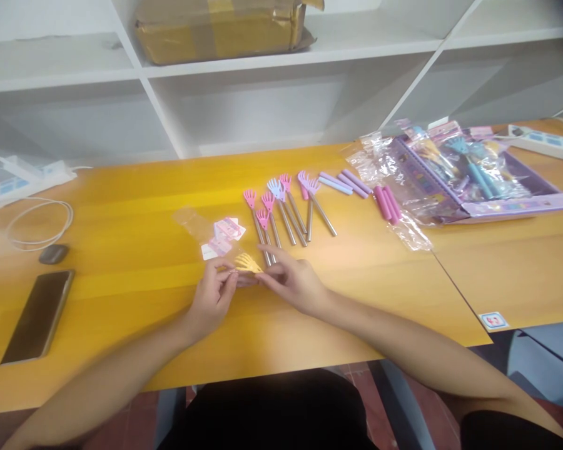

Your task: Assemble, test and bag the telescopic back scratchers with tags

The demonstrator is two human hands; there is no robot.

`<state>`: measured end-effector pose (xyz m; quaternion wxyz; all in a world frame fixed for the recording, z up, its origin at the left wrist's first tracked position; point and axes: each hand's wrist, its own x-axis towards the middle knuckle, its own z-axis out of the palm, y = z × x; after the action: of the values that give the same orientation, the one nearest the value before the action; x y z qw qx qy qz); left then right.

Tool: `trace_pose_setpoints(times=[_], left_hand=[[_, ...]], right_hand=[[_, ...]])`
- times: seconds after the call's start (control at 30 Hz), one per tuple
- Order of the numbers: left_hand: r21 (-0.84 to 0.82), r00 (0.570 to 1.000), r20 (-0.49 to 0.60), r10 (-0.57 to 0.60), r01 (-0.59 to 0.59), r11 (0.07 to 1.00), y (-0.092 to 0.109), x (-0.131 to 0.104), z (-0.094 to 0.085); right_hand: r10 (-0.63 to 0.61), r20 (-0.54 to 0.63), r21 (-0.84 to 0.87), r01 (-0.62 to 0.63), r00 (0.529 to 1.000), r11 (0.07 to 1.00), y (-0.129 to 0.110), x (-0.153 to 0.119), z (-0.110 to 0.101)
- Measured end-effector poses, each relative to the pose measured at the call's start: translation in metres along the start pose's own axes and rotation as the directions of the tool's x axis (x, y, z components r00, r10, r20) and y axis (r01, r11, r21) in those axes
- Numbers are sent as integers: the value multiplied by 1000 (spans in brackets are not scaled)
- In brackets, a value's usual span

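Observation:
Both hands are close together over the table, around a yellow hand-shaped back scratcher [248, 263]. My right hand [298, 281] pinches it at the neck end, with its handle hidden. At the tips of its yellow fingers, my left hand [213, 290] is closed in a pinch on what looks like its clear plastic bag [246, 281]. Just beyond lie printed cards [229, 229] with clear wrapping. Several metal-stemmed back scratchers with pink, blue and purple heads, such as a pink back scratcher [249, 199], lie beyond my right hand.
Purple, blue and pink grip tubes [356, 184] lie farther right. An open purple box [525, 205] holds bagged back scratchers, with loose plastic wrappers [415, 231] beside it. A phone [38, 317], a small dark case [54, 253] and a power strip [28, 181] are at left. White shelving [281, 53] stands behind.

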<state>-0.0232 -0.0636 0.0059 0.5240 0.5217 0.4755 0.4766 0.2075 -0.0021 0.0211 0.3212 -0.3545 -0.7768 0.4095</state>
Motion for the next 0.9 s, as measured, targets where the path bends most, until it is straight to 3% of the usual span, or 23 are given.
trace_pose_setpoints(times=[0.13,0.27,0.5,0.6,0.73,0.9], left_hand=[[176,997,73,36,-48,983,-11,-3,-3],[395,989,102,107,-139,908,-11,-5,-4],[429,965,248,85,-188,883,11,-2,-4],[369,978,173,118,-175,913,11,-3,-6],[191,989,-13,147,-142,971,8,0,-8],[54,953,-203,223,-217,975,8,13,-12]], right_hand=[[-24,5,-7,24,1000,1000,1,-1,2],[-24,13,0,24,1000,1000,-1,-3,4],[-72,22,-44,73,997,996,-1,-5,7],[-89,54,-19,90,995,996,-2,-5,6],[-55,109,-30,58,993,998,-6,-4,3],[-24,89,-54,29,996,998,-12,-2,-3]])
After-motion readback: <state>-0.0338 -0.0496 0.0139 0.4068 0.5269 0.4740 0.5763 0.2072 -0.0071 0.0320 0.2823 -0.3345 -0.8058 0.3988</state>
